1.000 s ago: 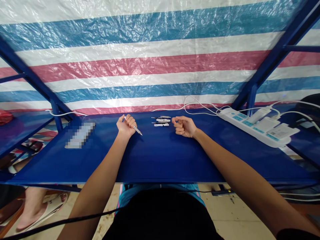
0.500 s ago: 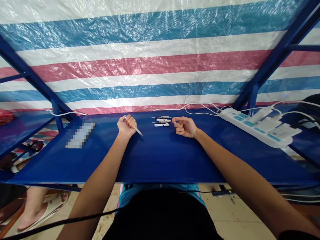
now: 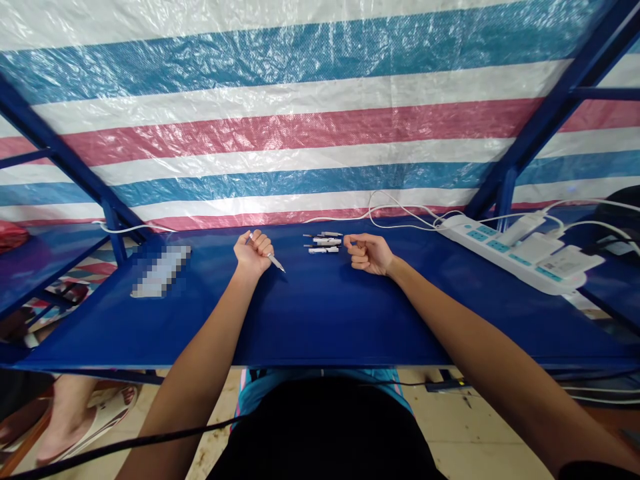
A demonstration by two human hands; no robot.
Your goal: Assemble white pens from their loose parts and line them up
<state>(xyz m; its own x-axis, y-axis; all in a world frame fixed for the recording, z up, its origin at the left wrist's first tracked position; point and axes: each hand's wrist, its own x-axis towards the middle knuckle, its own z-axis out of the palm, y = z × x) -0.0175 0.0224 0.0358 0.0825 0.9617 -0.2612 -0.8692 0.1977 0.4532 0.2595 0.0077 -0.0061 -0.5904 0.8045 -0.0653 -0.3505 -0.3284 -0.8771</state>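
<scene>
My left hand (image 3: 254,251) rests on the blue table with its fingers wrapped round a white pen (image 3: 277,263). The pen's tip points down to the right, towards the tabletop. Between my hands lies a small group of white and black pen parts (image 3: 324,251), several pieces side by side. Just right of them is my right hand (image 3: 369,254), its fingers curled and the index finger bent towards the thumb. Whether something small sits in that curl I cannot make out.
A white power strip (image 3: 495,247) with plugged-in chargers stands on the table (image 3: 320,313) at the right. White cables run along the back edge. A pixelated flat object (image 3: 161,271) lies at the left. Striped sheeting (image 3: 310,127) hangs behind. Another person's foot (image 3: 75,427) shows lower left.
</scene>
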